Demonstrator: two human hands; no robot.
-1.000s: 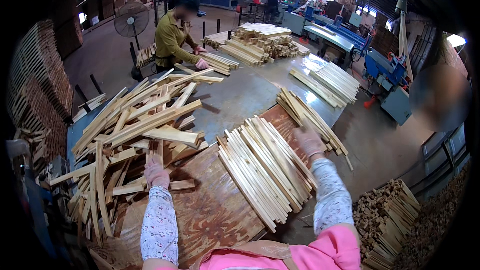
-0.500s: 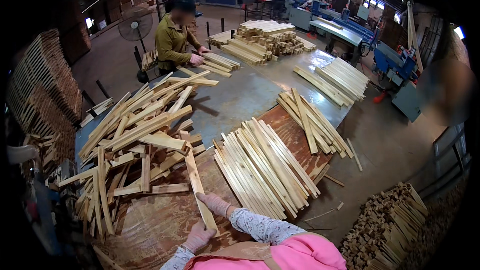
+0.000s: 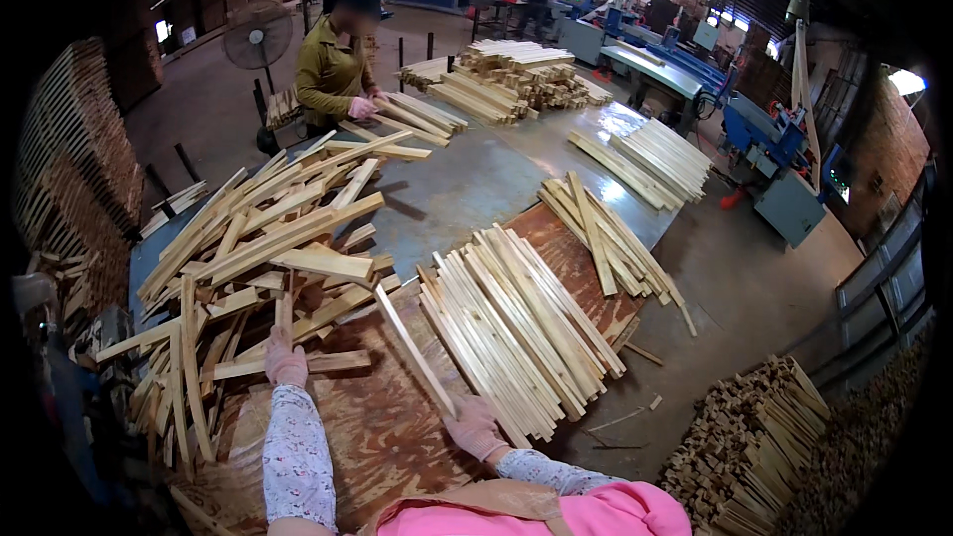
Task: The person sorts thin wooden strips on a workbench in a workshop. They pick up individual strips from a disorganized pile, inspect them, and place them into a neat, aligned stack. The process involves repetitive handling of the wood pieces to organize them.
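My right hand (image 3: 476,429), in a pale pink glove, is closed round the near end of a narrow wooden strip (image 3: 413,349). That strip slants away from me, between the jumbled pile and the neat row of wooden strips (image 3: 516,328). To the left, my gloved left hand (image 3: 287,363) reaches into the jumbled pile of strips (image 3: 288,223). Its fingers close on the near end of another wooden strip (image 3: 285,314), which still lies among the others; the fingertips are partly hidden.
Loose strips (image 3: 601,238) lie at the table's right edge, and a flat row (image 3: 655,164) beyond them. Across the metal tabletop (image 3: 437,203) a co-worker (image 3: 333,69) handles strips beside a stack (image 3: 531,74). A bundled wood pile (image 3: 749,437) stands on the floor at right.
My left hand has let go of the held strip and moved left into the pile. My right hand has shifted down and right, swinging the strip toward the row and turning its narrow edge up.
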